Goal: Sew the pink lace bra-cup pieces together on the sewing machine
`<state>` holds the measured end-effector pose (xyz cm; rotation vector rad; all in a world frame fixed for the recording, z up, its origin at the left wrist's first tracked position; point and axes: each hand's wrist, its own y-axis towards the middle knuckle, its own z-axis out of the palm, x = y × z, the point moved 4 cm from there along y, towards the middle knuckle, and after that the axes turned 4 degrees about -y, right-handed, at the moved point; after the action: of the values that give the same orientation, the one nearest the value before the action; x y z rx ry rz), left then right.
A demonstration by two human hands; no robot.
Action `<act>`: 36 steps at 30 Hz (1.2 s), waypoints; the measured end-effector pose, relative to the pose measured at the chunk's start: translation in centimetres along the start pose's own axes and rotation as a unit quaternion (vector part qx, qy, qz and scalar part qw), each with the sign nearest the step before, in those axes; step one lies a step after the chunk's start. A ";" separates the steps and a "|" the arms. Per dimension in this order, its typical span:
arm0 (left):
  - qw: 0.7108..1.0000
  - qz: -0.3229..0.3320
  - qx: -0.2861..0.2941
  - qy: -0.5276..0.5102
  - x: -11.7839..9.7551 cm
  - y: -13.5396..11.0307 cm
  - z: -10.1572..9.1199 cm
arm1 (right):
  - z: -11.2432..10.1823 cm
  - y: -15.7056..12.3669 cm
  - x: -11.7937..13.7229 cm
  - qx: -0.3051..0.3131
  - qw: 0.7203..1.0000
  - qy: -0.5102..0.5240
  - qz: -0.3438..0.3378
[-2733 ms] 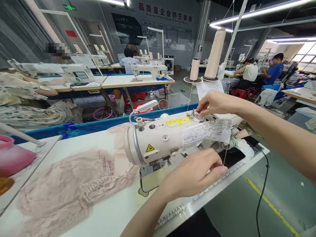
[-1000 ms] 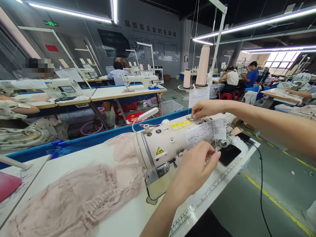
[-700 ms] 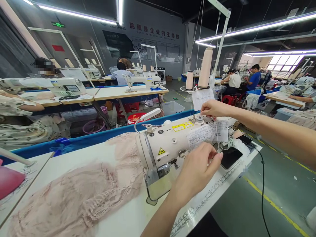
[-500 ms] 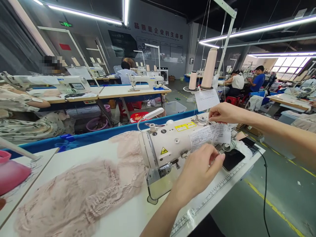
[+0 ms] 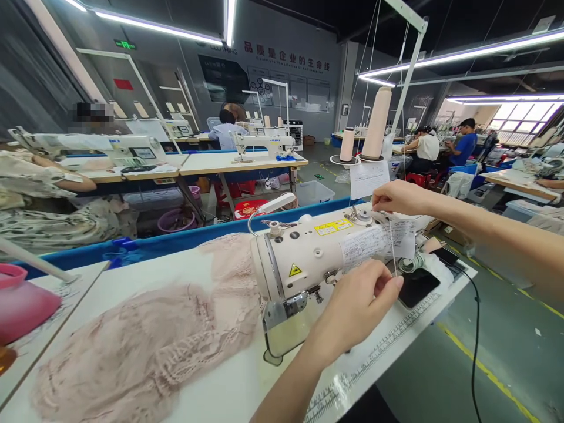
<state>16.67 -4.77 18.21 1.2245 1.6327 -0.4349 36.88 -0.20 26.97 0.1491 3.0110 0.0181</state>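
Note:
A thin white cord [image 5: 393,244] runs between my two hands, in front of the white sewing machine [image 5: 304,249]. Its lower end is pinched in the fingertips of my left hand [image 5: 363,302], low at the machine's near side. Higher up, beside the bobbin winder on the machine's top, my right hand [image 5: 390,198] is closed on the cord, its fingertips pressed together. Handwritten paper [image 5: 363,245] is stuck on the machine body behind the cord. A crumpled pale pink lace garment [image 5: 145,341] lies on the table left of the needle area.
A black phone [image 5: 418,288] and a coil of white cord [image 5: 412,262] lie right of the machine. Two thread cones [image 5: 376,123] stand on a holder behind it. A printed ruler [image 5: 379,346] follows the near table edge. Other people sit at machines farther off.
The white cord now shows more plainly, stretched between my hands. Both hands keep nearly the same pose, and the whole view has shifted slightly.

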 end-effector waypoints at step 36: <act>0.945 -0.008 0.029 -0.325 0.8 4.2 3.5 | -0.5 -0.5 1.1 0.018 0.996 -0.027 -0.083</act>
<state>22.07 -5.18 17.13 0.9667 1.0653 -0.8057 35.66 -0.61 27.33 -0.0963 2.9599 -0.0567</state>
